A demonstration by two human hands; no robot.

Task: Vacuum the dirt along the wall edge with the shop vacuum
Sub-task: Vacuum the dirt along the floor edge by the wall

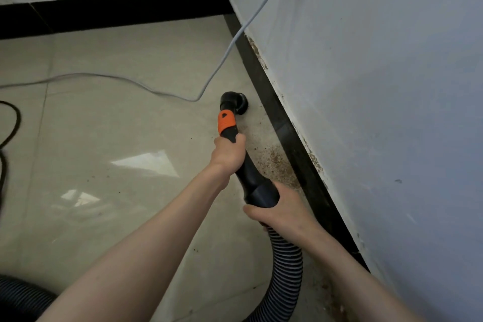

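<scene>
While my left hand [228, 152] grips the black wand [236, 146] below its orange collar [226, 121], right hand [281, 210] wraps the cuff where the ribbed hose [283, 266] joins. Nozzle [236, 102] sits on floor tile [117, 138], near the black baseboard [285, 136]. Brown dirt [278, 162] lies along baseboard, between nozzle and right hand.

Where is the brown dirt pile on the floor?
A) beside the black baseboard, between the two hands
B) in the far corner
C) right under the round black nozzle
A: the brown dirt pile lies against the black baseboard, nearer than the round black nozzle.
</scene>
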